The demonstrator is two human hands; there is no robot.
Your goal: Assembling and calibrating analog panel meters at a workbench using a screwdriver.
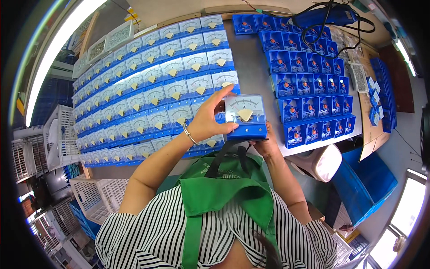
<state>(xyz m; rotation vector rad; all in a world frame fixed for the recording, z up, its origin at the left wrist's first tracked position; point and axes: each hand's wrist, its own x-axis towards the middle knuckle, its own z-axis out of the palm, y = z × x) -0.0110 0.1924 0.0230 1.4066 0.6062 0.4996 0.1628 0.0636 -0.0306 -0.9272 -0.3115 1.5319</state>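
Being held between the left grip and the right grip, one meter is found near the centre of the frame, just above the green apron. The left grip is closed on its left side: the thumb is laid on the blue front and the fingers are stretched to the upper left corner, so that the dial is left uncovered. By the right grip the lower right corner is held, probably for bearing the weight; some fingers are hidden there. The dial is turned up toward the head view, it seems so that it can be read easily.

In the left half of the frame, similar meters are set in close rows on the bench, all faced the same way; in this manner, probably, space is saved and the dials are easily compared. At the right, blue cases are ranged with their open sides showing, so the orange parts inside can be seen. By a grey strip of bench both groups are kept apart, perhaps against mixing. At the upper right, a blue tool is placed by the far cases; whether it is hung or laid cannot be told.
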